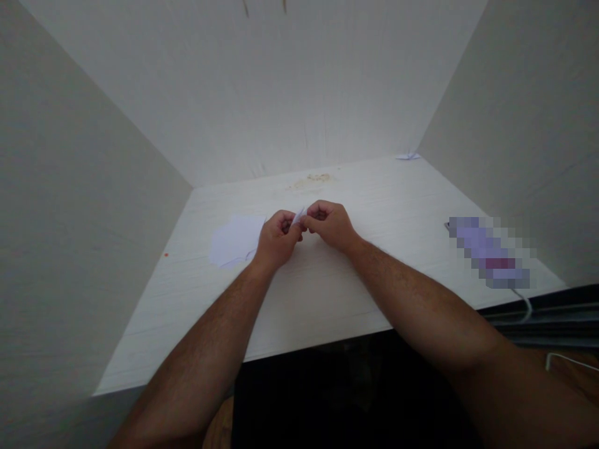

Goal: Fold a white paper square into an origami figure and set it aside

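Between my two hands, above the middle of the white table (318,299), is a small folded piece of white paper (298,216). My left hand (279,238) is closed, with thumb and fingers pinching the paper's left side. From the other side my right hand (329,223) pinches it too, its fingers curled in. Most of the paper is hidden behind the fingers. Just left of my left hand, several sheets of white paper (236,240) lie loosely piled on the table.
A folded white paper piece (408,156) sits in the back right corner. To the right lies a pixelated flat object (486,249) with a white cable (528,305) running off the table edge. Walls enclose the back and both sides. A brownish stain (318,179) marks the table's back.
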A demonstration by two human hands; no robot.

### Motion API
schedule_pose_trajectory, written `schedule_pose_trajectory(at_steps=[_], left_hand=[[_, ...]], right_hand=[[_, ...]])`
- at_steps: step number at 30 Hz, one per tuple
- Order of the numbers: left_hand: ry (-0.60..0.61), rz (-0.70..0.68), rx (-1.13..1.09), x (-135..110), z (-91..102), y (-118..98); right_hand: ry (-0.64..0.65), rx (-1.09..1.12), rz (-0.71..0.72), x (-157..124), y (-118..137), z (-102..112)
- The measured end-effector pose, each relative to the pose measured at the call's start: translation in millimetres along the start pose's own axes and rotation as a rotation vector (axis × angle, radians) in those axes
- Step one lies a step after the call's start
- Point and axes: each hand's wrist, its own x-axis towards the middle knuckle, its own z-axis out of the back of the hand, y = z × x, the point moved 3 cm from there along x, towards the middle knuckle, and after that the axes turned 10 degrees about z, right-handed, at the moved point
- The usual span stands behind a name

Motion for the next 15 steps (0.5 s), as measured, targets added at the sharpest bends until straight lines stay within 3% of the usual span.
schedule_pose_trajectory(at_steps=[5,15], left_hand=[[0.010,-0.009,-0.015,2,2.0,4],[0.000,-0.038,-0.069,7,4.2,12]], right_hand=[[-0.007,0.070,0.003,1,3,-2],[-0.008,-0.008,-0.012,-1,4,0]])
